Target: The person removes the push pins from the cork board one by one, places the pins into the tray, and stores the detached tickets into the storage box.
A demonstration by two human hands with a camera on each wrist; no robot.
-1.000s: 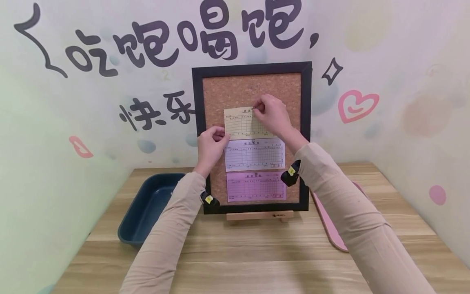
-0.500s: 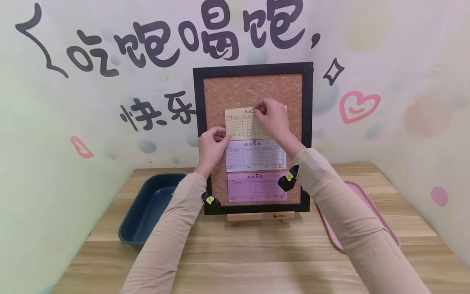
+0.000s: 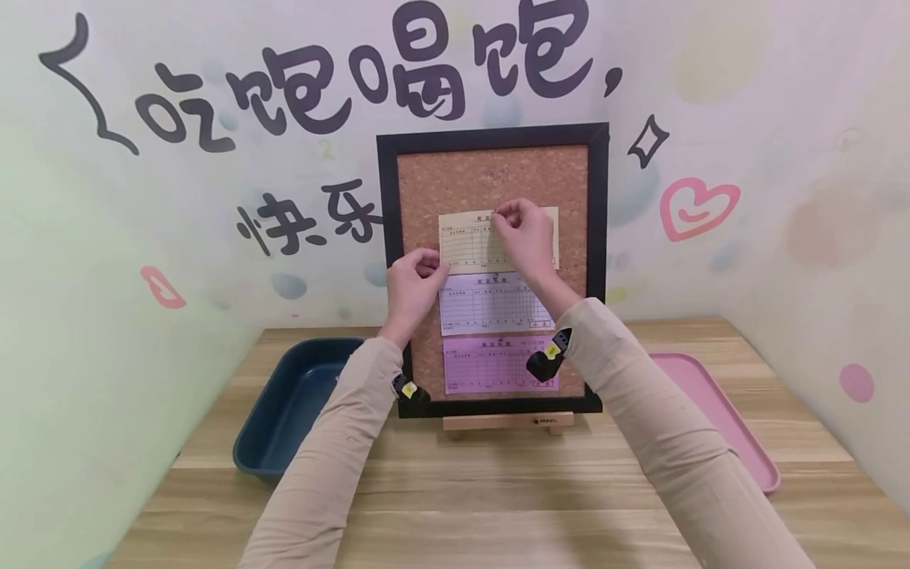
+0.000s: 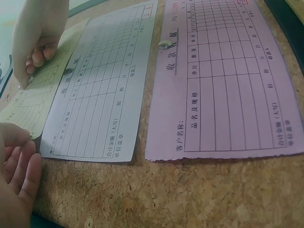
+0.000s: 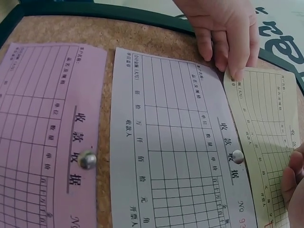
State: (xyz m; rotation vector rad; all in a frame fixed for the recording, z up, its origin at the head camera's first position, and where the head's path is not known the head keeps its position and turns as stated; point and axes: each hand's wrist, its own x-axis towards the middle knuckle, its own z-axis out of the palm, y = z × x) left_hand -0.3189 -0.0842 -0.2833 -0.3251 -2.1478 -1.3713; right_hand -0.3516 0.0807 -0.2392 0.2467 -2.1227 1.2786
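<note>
A yellow receipt slip [image 3: 465, 243] lies against the cork board [image 3: 490, 174], above a white slip [image 3: 490, 304] and a pink slip [image 3: 483, 367]. My left hand [image 3: 415, 288] pinches its lower left corner, thumb in front and fingers behind, as the left wrist view shows. At the slip's top middle edge is my right hand [image 3: 528, 237], thumb and forefinger together on a tiny object, apparently a thumbtack, mostly hidden by the fingertips. Silver round-headed thumbtacks hold the white slip, its tack [image 5: 237, 156], and the pink slip, its tack [image 5: 87, 160].
The board's black frame [image 3: 391, 237] stands on a small wooden easel [image 3: 508, 421] against a lettered wall. A dark blue tray [image 3: 284, 411] sits on the wooden table [image 3: 498, 490] at left. On the right a pink tray [image 3: 732, 427] is partly behind my right forearm.
My right wrist and forearm have dropped and turned inward, while the fingertips stay at the slip's top edge. More of the yellow slip's right end and the pink tray shows. My left hand keeps its hold.
</note>
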